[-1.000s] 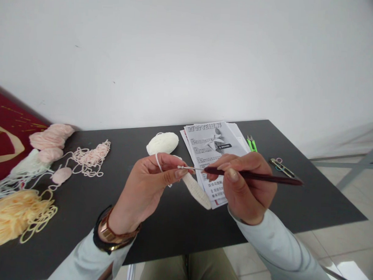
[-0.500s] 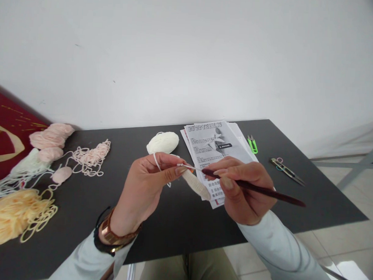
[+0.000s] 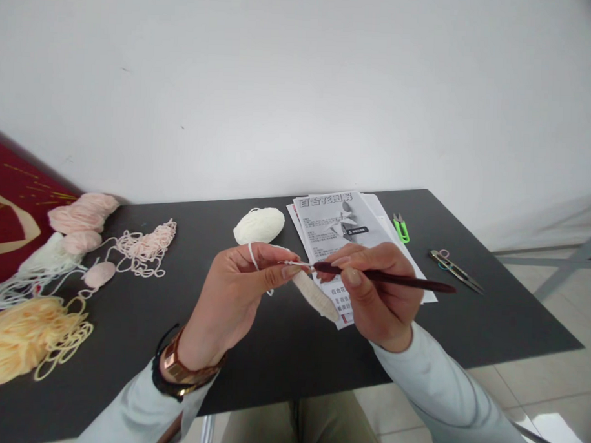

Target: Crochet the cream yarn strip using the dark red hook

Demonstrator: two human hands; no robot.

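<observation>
My left hand [image 3: 235,297] is closed, pinching the top of a small white crocheted piece [image 3: 316,295] that hangs down to the right, with white yarn looped over its forefinger. My right hand [image 3: 376,295] is closed round a dark crochet hook [image 3: 385,277], its metal tip at the top edge of the piece beside my left thumb. The yarn leads back to a white yarn ball [image 3: 259,225] on the black table [image 3: 490,319]. Both hands hover above the table's front half.
Printed instruction sheets [image 3: 338,229] lie behind my hands. Green thread snips [image 3: 399,227] and small scissors [image 3: 453,268] lie to the right. Pink yarn balls [image 3: 80,217], a loose pink tangle [image 3: 146,245] and yellow yarn [image 3: 24,344] sit at the left. A red cloth [image 3: 9,211] lies at the far left.
The hook's handle dipped, then levelled out again, while its tip stayed at the piece's top edge. My right hand shifted slightly left. My left hand barely moved.
</observation>
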